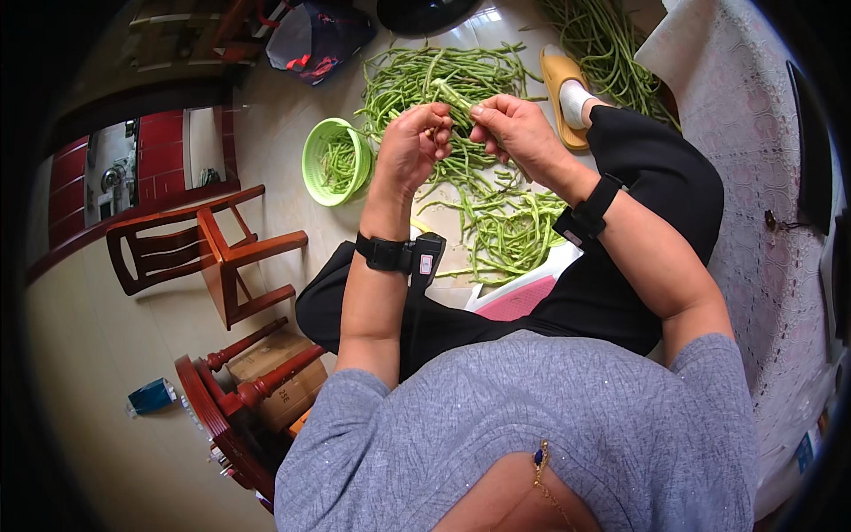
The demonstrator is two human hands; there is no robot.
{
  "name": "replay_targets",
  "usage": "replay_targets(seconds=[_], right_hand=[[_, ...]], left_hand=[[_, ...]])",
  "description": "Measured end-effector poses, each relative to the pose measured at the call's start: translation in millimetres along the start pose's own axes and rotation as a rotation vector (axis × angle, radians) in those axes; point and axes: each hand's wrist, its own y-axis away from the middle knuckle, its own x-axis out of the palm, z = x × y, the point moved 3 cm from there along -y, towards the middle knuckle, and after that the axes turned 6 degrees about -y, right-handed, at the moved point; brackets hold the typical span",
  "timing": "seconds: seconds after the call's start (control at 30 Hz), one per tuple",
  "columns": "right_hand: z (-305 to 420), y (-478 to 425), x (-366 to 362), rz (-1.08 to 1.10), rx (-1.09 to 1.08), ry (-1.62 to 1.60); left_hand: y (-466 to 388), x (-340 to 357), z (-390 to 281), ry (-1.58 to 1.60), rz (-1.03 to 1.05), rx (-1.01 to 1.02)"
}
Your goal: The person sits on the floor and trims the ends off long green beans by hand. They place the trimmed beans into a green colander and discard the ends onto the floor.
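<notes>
My right hand (515, 133) is closed on a split green bean pod (454, 95), which points up and left from between thumb and fingers. Close to its left, my left hand (415, 136) has its fingers curled around small tan beans or pod bits (431, 132). Below both hands, a large pile of long green beans (465, 66) lies on the tiled floor. A second heap, of paler pods (512, 233), sits nearer my knees. A light green plastic basket (309, 163) left of my left hand contains short green bean pieces (340, 159).
More long beans (602, 46) lie at the upper right, beside my foot in a yellow slipper (555, 73). A wooden chair (216, 256) and a round red wooden table or stool (216, 425) stand left. A lace-covered table (744, 199) is right; a pink-and-white plastic stool (518, 299) is below me.
</notes>
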Motion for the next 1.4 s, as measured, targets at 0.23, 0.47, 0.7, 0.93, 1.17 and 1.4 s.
replay_targets(seconds=[0.23, 0.47, 0.7, 0.93, 1.17, 1.4], right_hand=[[-2.7, -0.2, 1.3, 0.007, -0.068, 0.014], [-4.3, -3.4, -2.9, 0.063, 0.059, -0.302], [-6.1, -3.6, -4.1, 0.056, -0.018, -0.069], [-1.2, 1.3, 4.4, 0.126, 0.008, 0.02], [-4.9, -0.2, 2.7, 0.089, 0.055, 0.013], [-7.6, -2.5, 0.6, 0.082, -0.035, 0.077]], left_hand=[[1.2, 23.7, 10.7, 0.024, 0.072, 0.051], [1.4, 22.0, 7.1, -0.009, 0.088, 0.058], [1.6, 22.7, 5.4, -0.123, 0.04, 0.055], [0.7, 2.9, -2.6, -0.063, -0.017, 0.101], [3.1, 0.4, 2.5, 0.094, 0.077, 0.056], [-2.1, 14.6, 19.0, 0.086, 0.122, 0.008]])
